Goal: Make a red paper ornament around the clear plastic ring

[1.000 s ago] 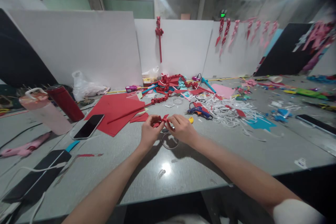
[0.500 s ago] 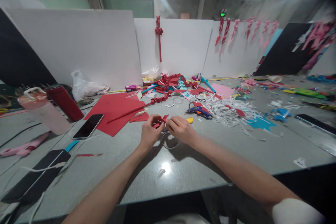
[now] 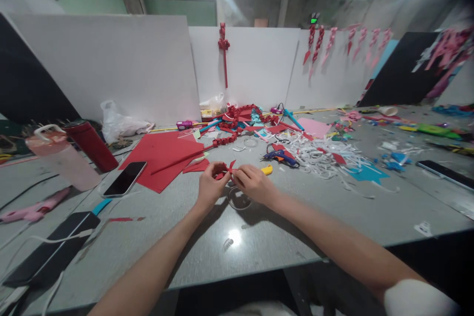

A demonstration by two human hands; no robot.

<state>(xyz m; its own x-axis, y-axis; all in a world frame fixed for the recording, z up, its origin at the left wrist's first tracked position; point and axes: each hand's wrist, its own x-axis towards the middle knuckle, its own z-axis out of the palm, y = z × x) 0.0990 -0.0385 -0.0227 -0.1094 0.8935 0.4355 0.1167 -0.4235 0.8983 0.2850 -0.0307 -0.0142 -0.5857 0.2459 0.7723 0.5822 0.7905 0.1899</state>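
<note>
Both hands up front over the counter (image 3: 200,261), working one small red piece (image 3: 232,164) between them. Left hand (image 3: 212,182) has its fingers curled and pinched on the red piece from the left; right hand (image 3: 256,183) has its fingers narrow, tips bunched on the piece's right side. Exact grip of each fingertip hidden. One pointed end of the piece sticks up between the hands. A thin pale ring (image 3: 240,209) lies on the counter just below the hands. Yellow object (image 3: 266,170) just beyond the right hand, blue glue gun (image 3: 282,158) a bit farther, near a heap of white strips (image 3: 318,150). Past the left hand: large red sheet (image 3: 148,158) with a red stick (image 3: 181,159) lying across it. Phone (image 3: 126,178) lies left of the left hand, well apart, by the sheet's near-left edge.
</note>
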